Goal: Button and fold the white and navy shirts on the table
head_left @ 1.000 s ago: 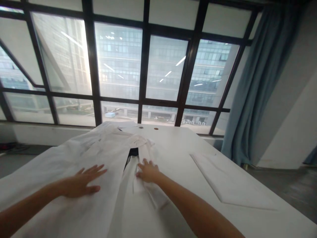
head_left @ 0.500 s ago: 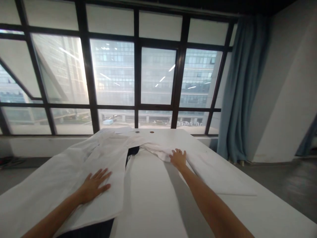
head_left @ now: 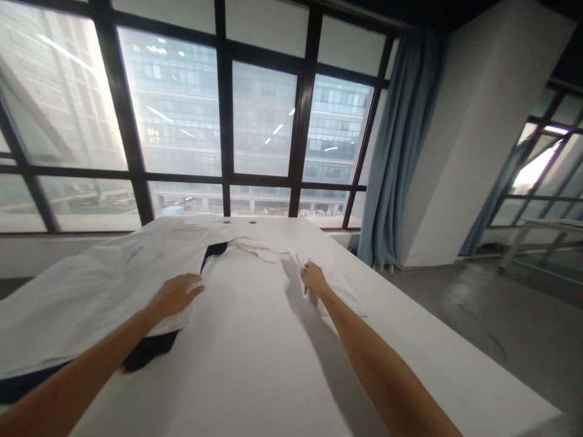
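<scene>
A large white cloth (head_left: 91, 279) lies spread over the left half of a white table (head_left: 255, 364). My left hand (head_left: 175, 293) rests flat on its near right edge, fingers apart. A dark garment (head_left: 146, 355) shows from under that edge. Another part of the white cloth (head_left: 337, 282) stretches across the far middle of the table to the right. My right hand (head_left: 312, 280) is closed on that part, pinching its fabric.
A wall of tall dark-framed windows (head_left: 223, 109) stands behind the table. A blue-grey curtain (head_left: 396, 145) hangs at the right, beside a white column (head_left: 478, 133). Grey floor (head_left: 478, 328) lies to the right of the table's edge.
My right hand went from the cloth's middle out to the right, drawing a flap open, and now grips it. My left hand stayed on the left part. The view swung right.
</scene>
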The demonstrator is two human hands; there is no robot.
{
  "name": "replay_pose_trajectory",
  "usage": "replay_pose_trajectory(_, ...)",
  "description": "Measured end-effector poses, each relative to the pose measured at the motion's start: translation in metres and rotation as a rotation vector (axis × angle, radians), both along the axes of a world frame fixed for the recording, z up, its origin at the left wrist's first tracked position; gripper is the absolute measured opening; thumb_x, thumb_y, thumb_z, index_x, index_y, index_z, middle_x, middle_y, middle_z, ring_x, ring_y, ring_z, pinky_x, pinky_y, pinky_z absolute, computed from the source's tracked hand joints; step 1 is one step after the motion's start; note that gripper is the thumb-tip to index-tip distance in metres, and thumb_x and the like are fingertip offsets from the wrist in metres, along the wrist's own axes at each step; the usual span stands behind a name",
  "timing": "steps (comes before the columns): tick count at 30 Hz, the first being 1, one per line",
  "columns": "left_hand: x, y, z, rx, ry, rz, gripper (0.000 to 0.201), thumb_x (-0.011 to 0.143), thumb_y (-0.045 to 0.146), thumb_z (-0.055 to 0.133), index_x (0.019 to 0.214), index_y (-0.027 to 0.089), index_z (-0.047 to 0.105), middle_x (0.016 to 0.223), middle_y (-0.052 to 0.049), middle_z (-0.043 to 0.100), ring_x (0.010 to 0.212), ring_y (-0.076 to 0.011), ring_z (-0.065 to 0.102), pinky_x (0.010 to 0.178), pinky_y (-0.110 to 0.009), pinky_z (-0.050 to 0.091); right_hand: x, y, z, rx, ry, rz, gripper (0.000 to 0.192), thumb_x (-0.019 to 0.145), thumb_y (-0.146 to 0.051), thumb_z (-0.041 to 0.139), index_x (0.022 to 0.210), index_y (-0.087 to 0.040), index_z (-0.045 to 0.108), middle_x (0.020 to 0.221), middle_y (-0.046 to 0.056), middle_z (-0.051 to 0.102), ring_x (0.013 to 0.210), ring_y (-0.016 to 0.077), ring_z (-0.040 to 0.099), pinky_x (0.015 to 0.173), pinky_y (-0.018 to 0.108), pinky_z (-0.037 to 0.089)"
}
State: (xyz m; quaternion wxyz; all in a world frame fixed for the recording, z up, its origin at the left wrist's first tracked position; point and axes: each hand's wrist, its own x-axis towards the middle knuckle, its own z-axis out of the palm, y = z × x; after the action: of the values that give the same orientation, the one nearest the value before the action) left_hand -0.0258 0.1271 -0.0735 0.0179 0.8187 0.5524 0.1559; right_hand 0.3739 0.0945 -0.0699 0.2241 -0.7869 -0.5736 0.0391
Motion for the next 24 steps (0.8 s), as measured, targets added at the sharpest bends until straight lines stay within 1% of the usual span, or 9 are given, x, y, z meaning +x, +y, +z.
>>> replay_pose_trajectory(5,0.08,-0.046,-0.019,-0.232,-0.421,-0.066,0.058,0.09,0.056,0.027,0.114,0.016,0.062,0.112,-0.011,0.068,0.097,-0.0246,0.064,0.079,-0.033,0.048,-0.074,-0.051,-0.004,0.005,0.217,0.496,0.032,0.089,-0.044,0.053,0.098,-0.017,0.068,0.091,0.008,0.071,0.079,0.0173,0.066,0.074,0.026,0.048)
replay_pose_trajectory(8,0.089,-0.062,-0.028,-0.179,-0.47,-0.031,0.044,0.085,0.047,0.049,0.112,0.016,0.062,0.101,-0.009,0.07,0.089,-0.0234,0.065,0.076,-0.03,0.047,-0.083,-0.075,-0.011,0.107,0.078,0.452,0.03,0.087,-0.038,0.055,0.107,-0.018,0.067,0.113,0.01,0.066,0.097,0.0196,0.063,0.087,0.03,0.045)
replay_pose_trajectory(10,0.082,-0.066,-0.03,-0.089,-0.403,0.007,0.036,0.08,0.035,0.057,0.11,0.016,0.063,0.098,-0.009,0.07,0.09,-0.0224,0.064,0.08,-0.029,0.045,-0.076,-0.079,-0.016,0.119,-0.021,0.375,0.042,0.082,-0.034,0.061,0.12,-0.016,0.061,0.124,0.013,0.06,0.109,0.0225,0.059,0.092,0.031,0.042)
replay_pose_trajectory(12,0.074,-0.066,-0.031,-0.016,-0.364,0.034,0.029,0.079,0.027,0.058,0.105,0.015,0.064,0.097,-0.009,0.069,0.091,-0.0215,0.063,0.083,-0.029,0.044,-0.067,-0.076,-0.022,0.066,-0.034,0.343,0.053,0.078,-0.034,0.065,0.126,-0.014,0.056,0.12,0.015,0.062,0.107,0.0236,0.059,0.09,0.032,0.043)
replay_pose_trajectory(15,0.07,-0.061,-0.03,0.053,-0.431,0.058,0.014,0.079,0.024,0.056,0.088,0.016,0.064,0.089,-0.008,0.069,0.087,-0.0203,0.062,0.082,-0.029,0.044,-0.067,-0.063,-0.029,0.035,0.019,0.359,0.032,0.077,-0.029,0.064,0.107,-0.015,0.067,0.1,0.011,0.069,0.095,0.0212,0.063,0.084,0.03,0.045)
replay_pose_trajectory(17,0.072,-0.055,-0.025,0.077,-0.587,0.112,0.009,0.078,0.024,0.055,0.078,0.017,0.061,0.083,-0.006,0.067,0.083,-0.0204,0.062,0.08,-0.031,0.045,-0.074,-0.055,-0.031,0.105,0.136,0.372,0.018,0.081,-0.025,0.058,0.091,-0.015,0.07,0.086,0.008,0.071,0.084,0.0185,0.064,0.08,0.028,0.047)
replay_pose_trajectory(19,0.074,-0.052,-0.013,0.082,-0.875,0.12,0.008,0.076,0.025,0.055,0.077,0.018,0.058,0.079,-0.005,0.066,0.081,-0.0209,0.062,0.078,-0.032,0.046,-0.08,-0.051,-0.027,0.245,0.398,0.419,0.018,0.083,-0.029,0.056,0.087,-0.016,0.068,0.079,0.005,0.069,0.074,0.0165,0.064,0.074,0.028,0.049)
replay_pose_trajectory(22,0.063,-0.061,0.015,-0.053,-1.345,-0.111,0.017,0.073,0.03,0.057,0.085,0.018,0.057,0.081,-0.003,0.065,0.082,-0.0216,0.062,0.077,-0.034,0.048,-0.072,-0.053,-0.01,0.384,0.908,0.638,0.029,0.076,-0.045,0.065,0.086,-0.017,0.065,0.08,0.004,0.068,0.071,0.0162,0.064,0.07,0.03,0.052)
replay_pose_trajectory(24,0.046,-0.076,0.037,-0.241,-1.429,-0.326,0.022,0.071,0.032,0.059,0.086,0.017,0.059,0.081,-0.005,0.067,0.082,-0.0242,0.064,0.077,-0.039,0.05,-0.053,-0.058,0.001,0.374,1.13,0.731,0.039,0.072,-0.053,0.068,0.081,-0.016,0.065,0.08,0.005,0.068,0.065,0.0149,0.062,0.064,0.028,0.052)
